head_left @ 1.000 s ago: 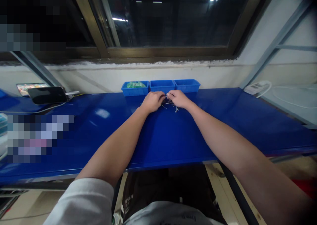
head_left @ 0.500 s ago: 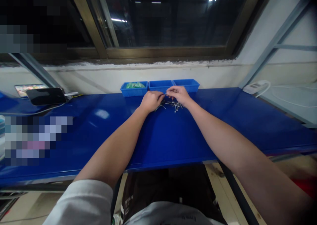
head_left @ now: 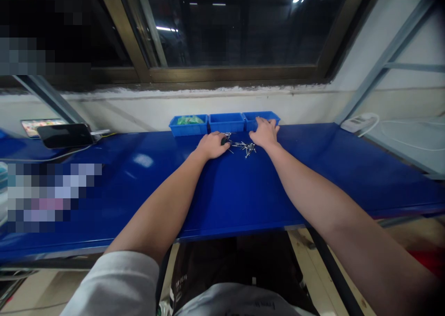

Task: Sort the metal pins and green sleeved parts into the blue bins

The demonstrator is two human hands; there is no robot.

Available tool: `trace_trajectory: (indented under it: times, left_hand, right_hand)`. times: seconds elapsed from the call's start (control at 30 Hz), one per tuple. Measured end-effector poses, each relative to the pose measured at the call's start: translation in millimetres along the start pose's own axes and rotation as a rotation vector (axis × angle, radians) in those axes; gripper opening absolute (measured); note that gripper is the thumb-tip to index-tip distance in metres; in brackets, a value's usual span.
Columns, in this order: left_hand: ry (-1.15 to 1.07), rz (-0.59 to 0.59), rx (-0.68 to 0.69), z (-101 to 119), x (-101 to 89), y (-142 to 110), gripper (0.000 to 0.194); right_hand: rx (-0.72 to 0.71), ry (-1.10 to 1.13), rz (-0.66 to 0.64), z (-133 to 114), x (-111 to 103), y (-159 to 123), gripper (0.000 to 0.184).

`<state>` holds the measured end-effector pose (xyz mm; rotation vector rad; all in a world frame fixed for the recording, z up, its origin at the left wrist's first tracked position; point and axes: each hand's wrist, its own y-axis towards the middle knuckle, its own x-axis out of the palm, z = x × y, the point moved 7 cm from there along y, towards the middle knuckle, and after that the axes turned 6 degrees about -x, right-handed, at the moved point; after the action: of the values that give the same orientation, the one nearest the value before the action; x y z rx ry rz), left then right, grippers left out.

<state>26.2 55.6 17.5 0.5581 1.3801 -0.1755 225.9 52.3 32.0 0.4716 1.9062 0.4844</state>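
Thin silvery pieces that look like screws lie in a loose pile on the blue tabletop. My left hand rests at the pile's left side, its fingers curled and partly hidden. Something dark shows between its thumb and forefinger, too small to name, and a few metal pieces lie by its fingertips. My right hand is at the front of the right blue bin, fingers spread over its rim, with nothing visible in them. Next to it stand the middle blue bin and the left blue bin, which holds a green bag.
A dark phone with a white cable leans at the left, another lit screen behind it. A white power strip lies at the right by a metal post. Behind the bins runs a wall below a window.
My right hand has left my left hand's fingertips, moved right and up to the right bin, and spread its fingers. My left hand has stayed nearly in place; more of the pile shows.
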Motion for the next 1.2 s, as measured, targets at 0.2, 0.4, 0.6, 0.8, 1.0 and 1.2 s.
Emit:
trace_trajectory:
  times: [0.2,0.4,0.6,0.8,1.0,1.2]
  left_hand:
    - [-0.006,-0.023,0.008,2.7,-1.0,-1.2,0.048]
    - [0.004,-0.021,0.005,3.0,-1.4,-2.0,0.047]
    - [0.036,-0.017,0.008,4.2,-1.4,-2.3,0.044]
    - [0.027,-0.009,0.006,2.8,-0.7,-1.7,0.044]
    - [0.038,0.003,0.003,3.0,-0.2,-2.0,0.042]
    - [0.046,0.002,0.009,4.0,-1.1,-2.4,0.042]
  right_hand:
    - [0.015,-0.011,-0.067,7.7,12.2,6.1,0.064]
    - [-0.018,0.053,-0.094,3.8,16.9,5.8,0.067]
    - [-0.316,0.13,-0.164,-35.2,18.5,-3.9,0.045]
    - [-0.351,0.056,-0.411,-50.4,42.9,-16.7,0.046]
    - [-0.379,0.103,-0.395,-56.7,47.1,-17.1,0.025]
    - [-0.382,0.161,-0.375,-58.7,49.1,-14.8,0.011]
